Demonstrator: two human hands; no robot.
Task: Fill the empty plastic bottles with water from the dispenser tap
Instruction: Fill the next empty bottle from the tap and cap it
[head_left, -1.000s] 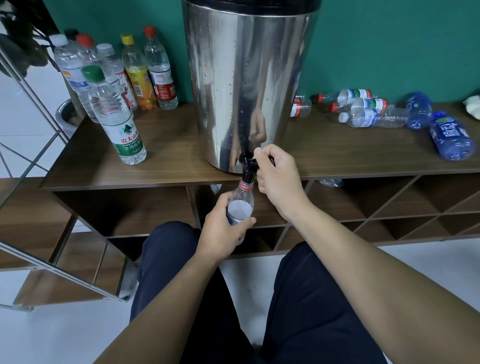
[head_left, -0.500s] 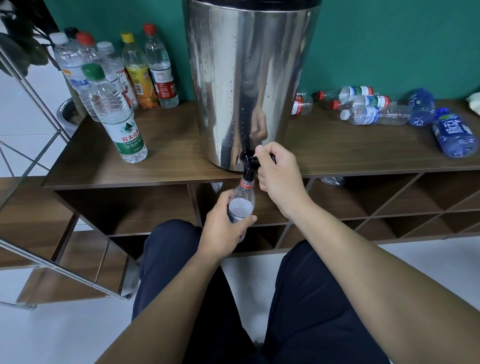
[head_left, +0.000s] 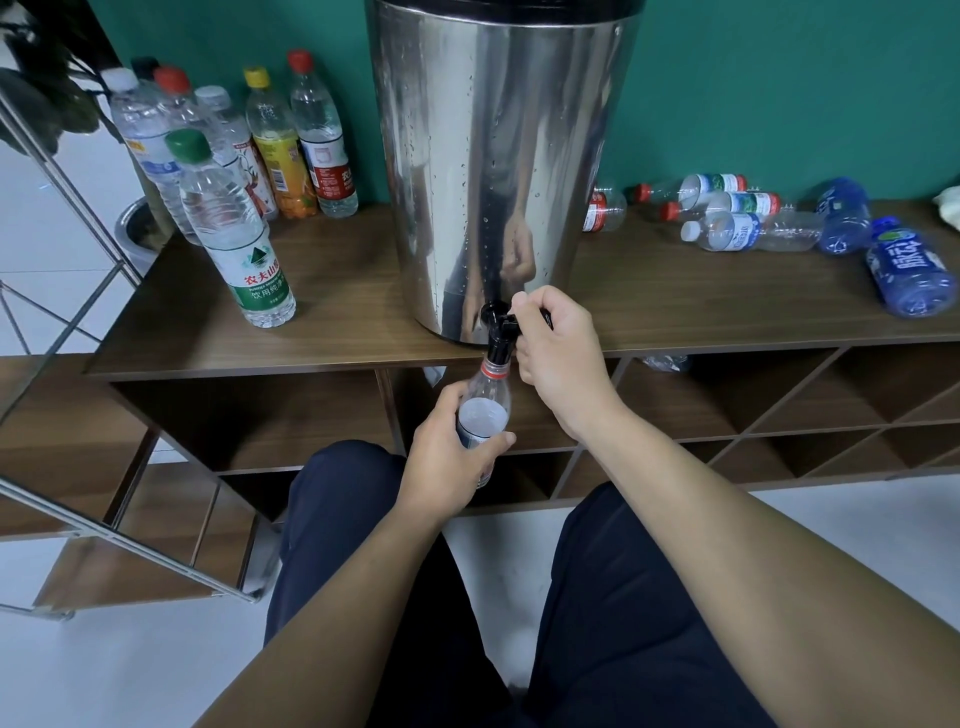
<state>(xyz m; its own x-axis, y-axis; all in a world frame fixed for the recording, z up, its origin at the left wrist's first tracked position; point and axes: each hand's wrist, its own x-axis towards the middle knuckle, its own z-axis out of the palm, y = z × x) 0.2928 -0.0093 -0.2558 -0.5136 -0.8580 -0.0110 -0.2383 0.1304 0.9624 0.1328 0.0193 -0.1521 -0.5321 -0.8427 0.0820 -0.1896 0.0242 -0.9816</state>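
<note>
A tall steel water dispenser (head_left: 493, 171) stands on the wooden shelf top (head_left: 701, 306). Its black tap (head_left: 497, 332) juts over the front edge. My left hand (head_left: 449, 457) grips a clear plastic bottle (head_left: 485, 410) with a red neck ring, its mouth right under the tap spout. Water shows inside up to about the shoulder. My right hand (head_left: 558, 348) holds the tap's black lever. Several capped bottles (head_left: 234, 228) stand upright at the left. Several empty bottles (head_left: 748, 223) lie on their sides at the right.
Two blue bottles (head_left: 909, 270) lie at the far right of the top. Open cubby shelves (head_left: 779, 410) run below it. A metal frame (head_left: 78, 291) slants along the left. My knees in dark trousers (head_left: 597, 597) are below my arms, over a white floor.
The water level in the held bottle has risen slightly. Both hands keep their hold; the view has shifted only a little.
</note>
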